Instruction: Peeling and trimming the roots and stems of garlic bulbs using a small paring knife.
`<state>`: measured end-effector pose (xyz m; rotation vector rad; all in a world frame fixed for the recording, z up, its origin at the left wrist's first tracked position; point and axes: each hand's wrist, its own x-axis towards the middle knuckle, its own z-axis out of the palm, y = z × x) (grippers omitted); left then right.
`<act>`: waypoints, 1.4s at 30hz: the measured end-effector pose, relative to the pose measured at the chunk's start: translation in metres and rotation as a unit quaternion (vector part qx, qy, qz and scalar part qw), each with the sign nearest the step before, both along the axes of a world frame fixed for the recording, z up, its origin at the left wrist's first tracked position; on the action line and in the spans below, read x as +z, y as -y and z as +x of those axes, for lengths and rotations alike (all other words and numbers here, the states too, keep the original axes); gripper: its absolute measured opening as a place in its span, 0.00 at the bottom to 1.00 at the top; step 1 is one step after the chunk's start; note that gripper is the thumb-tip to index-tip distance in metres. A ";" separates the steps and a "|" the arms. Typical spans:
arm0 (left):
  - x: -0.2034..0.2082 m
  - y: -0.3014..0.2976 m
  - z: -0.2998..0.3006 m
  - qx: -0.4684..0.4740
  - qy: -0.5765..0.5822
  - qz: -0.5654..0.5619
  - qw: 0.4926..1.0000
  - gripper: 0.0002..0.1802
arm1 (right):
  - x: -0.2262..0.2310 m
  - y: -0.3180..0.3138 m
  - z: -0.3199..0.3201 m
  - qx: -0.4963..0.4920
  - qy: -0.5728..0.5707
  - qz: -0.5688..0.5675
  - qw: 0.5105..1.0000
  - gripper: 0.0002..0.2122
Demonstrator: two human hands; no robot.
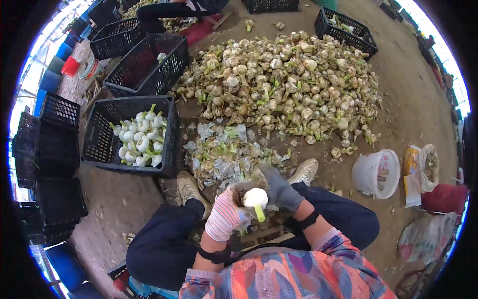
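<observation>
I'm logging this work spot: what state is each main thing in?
Garlic bulb: held, white, green stem stub attached
Left hand: gloved, holding the bulb
Right hand: gloved, beside the bulb, grip unclear
Black crate with white bulbs: open, partly filled
Garlic heap: loose, brownish
Peelings: scattered
White bucket: open

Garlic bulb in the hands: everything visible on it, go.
The garlic bulb is rounded, with a clean, smooth-looking white surface and a short, thick yellow-green stem stub. The stub points toward the picture's lower edge. The bulb sits in the grasp of the striped-gloved left hand; the gray-gloved right hand is close beside it, contact unclear. Peel scraps lie beyond it. Its far side is hidden.
</observation>
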<state>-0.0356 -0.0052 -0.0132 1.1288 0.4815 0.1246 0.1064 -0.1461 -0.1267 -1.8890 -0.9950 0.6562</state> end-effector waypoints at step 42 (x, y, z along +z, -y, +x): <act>-0.103 -0.058 -0.020 0.323 -0.144 -0.090 0.931 0.14 | 0.058 -0.010 -0.023 0.022 -0.550 0.108 0.828 0.46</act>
